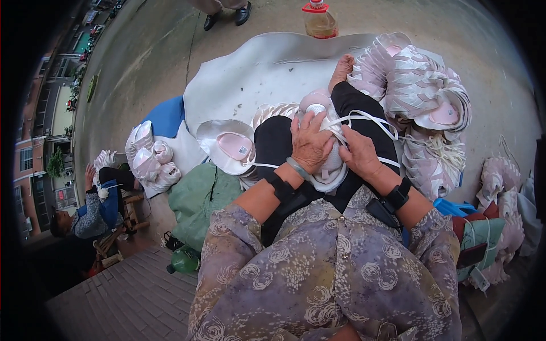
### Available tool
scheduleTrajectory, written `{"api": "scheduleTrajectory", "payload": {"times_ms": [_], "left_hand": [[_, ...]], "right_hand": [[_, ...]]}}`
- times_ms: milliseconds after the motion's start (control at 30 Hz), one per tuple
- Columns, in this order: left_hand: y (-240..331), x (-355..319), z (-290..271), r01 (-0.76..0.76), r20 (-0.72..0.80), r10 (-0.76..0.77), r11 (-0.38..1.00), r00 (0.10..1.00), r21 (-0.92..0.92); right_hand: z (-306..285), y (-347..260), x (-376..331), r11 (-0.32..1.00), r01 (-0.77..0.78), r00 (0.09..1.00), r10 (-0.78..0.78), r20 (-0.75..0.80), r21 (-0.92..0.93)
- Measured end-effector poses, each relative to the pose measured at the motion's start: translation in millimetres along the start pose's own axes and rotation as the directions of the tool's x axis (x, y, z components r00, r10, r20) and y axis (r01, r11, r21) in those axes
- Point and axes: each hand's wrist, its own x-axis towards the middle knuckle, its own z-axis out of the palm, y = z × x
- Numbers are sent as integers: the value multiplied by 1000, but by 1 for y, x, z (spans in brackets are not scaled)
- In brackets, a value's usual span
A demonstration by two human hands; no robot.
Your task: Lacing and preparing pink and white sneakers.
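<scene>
"Head view, from my remote seat: I have a pink-and-white shoe upper [332, 163] between the black-trousered legs [367, 111], its toe pointing away from the wearer. Where do you place the hands?"

"Both on it, as I see it. The left hand [311, 139] lies back-up across its left side, fingers slightly apart. The right hand [361, 152] sits at the right edge, fingers curled, thumb toward the shoe."

"Gripping anything?"

"I can't tell for either; the fingertips are partly hidden. A white lace [371, 116] loops out near the right fingers, over the right leg."

"And around them?"

"On the left I see another upper [235, 146] lying open. On the right, a heap of nested uppers [421, 79] stands beside the bare foot [342, 69]. A white sheet [244, 74] spreads ahead, a red-capped bottle [320, 24] just past its far edge. Farther left, a co-worker [91, 211] sits."
</scene>
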Motion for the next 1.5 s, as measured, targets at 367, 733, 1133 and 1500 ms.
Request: {"api": "scheduleTrajectory", "payload": {"times_ms": [367,733,1133,1500], "left_hand": [[12,6,5,-11,21,10,997,1000,73],[17,17,-2,-179,46,177,982,983,52],[-130,-248,-200,526,-65,-713,451,699,721],[-53,-101,-100,267,48,-266,964,963,-18]], "right_hand": [[0,9,9,994,-99,986,92,136,46],[-8,-1,12,983,-164,980,154,123,79],[-16,-1,12,861,-454,865,366,343,227],[5,21,36,804,-431,902,382,200,409]]}}
